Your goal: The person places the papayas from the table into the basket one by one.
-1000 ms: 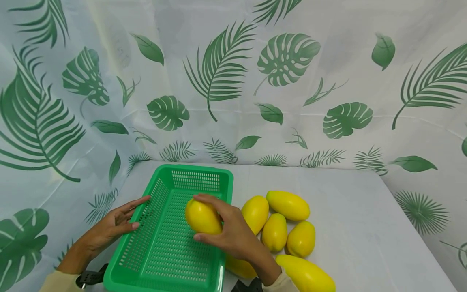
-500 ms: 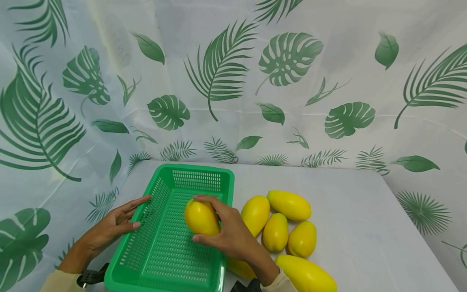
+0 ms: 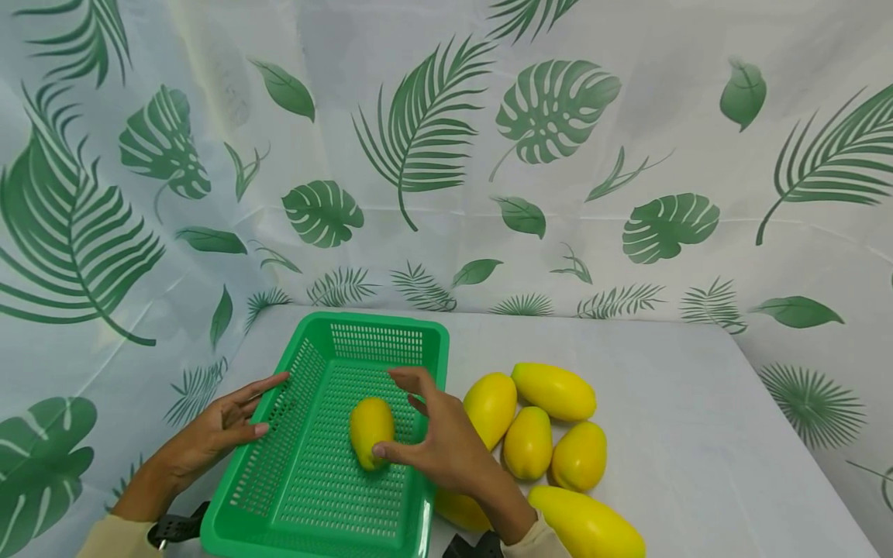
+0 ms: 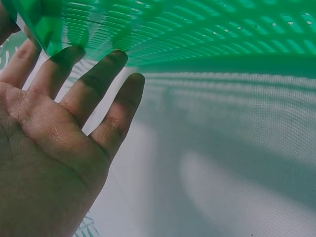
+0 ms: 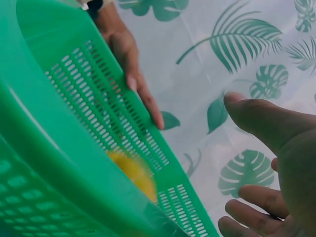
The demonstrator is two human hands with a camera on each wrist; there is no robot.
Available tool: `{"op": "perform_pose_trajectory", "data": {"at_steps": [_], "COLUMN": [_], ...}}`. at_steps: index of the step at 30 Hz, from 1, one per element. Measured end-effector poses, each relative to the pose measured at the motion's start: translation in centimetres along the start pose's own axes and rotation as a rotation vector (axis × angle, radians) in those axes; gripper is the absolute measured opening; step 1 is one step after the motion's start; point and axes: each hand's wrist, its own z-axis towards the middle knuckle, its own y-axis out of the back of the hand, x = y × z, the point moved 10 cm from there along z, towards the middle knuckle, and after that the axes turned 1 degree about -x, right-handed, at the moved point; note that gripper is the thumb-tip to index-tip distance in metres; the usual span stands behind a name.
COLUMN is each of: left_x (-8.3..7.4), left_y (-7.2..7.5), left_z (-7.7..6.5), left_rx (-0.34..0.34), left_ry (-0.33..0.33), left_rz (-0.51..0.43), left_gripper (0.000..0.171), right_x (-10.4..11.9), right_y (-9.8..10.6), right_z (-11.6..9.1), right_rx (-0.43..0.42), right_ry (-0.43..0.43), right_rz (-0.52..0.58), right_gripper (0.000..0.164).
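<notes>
In the head view, my left hand (image 3: pixel 198 446) rests against the left side of a green plastic basket (image 3: pixel 436 341), thumb and index fingertip on its rim. The left wrist view shows that hand's fingers (image 4: pixel 94 79) nearly straight, tips by the basket's slotted outer wall. A yellow mango (image 3: pixel 370 426) is inside the basket, apart from the walls. My right hand (image 3: pixel 449 442) hovers over the basket's right side with thumb and fingers spread; the thumb tip overlaps the mango in the head view. In the right wrist view, nothing lies between that hand's fingers, and the mango (image 5: pixel 136 173) is blurred.
Several more yellow mangoes (image 3: pixel 526 443) lie on the white table (image 3: pixel 698 434) right of the basket, one (image 3: pixel 460 511) partly hidden by my right forearm. A white cloth (image 3: pixel 446 256) printed with green leaves hangs behind the table and along its left.
My right hand has let go of the mango, its fingers spreading apart. The mango has dropped down into the basket. The left hand has stayed at the rim.
</notes>
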Motion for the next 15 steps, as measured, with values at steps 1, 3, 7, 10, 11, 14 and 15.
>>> {"op": "perform_pose_trajectory", "data": {"at_steps": [1, 3, 7, 10, 11, 14, 15], "left_x": [0.0, -0.1, -0.1, -0.1, -0.1, -0.1, -0.2], "left_y": [0.0, 0.0, -0.1, -0.1, -0.1, -0.1, -0.1], "left_z": [0.0, 0.0, 0.1, 0.1, 0.1, 0.1, 0.1], "left_rx": [-0.002, -0.007, -0.010, -0.013, -0.014, -0.010, -0.006], "left_ry": [0.002, 0.006, 0.012, 0.014, 0.013, 0.008, 0.006], "left_rz": [0.000, 0.000, -0.005, -0.004, -0.003, -0.001, -0.002], "left_gripper": [0.070, 0.070, 0.070, 0.070, 0.070, 0.070, 0.070], "right_x": [-0.1, -0.2, -0.1, 0.0, 0.0, 0.2, 0.3], "right_y": [0.2, 0.5, 1.0, 1.3, 1.4, 1.7, 1.8], "right_z": [0.0, -0.1, -0.3, -0.4, -0.5, -0.8, -0.9], "right_rx": [-0.007, -0.019, -0.032, -0.041, -0.044, -0.055, -0.059], "right_ry": [-0.002, -0.001, -0.001, -0.001, -0.002, 0.005, 0.008], "right_rz": [-0.003, -0.004, -0.002, 0.001, 0.001, -0.007, -0.011], "right_gripper": [0.085, 0.085, 0.085, 0.086, 0.087, 0.088, 0.089]}}
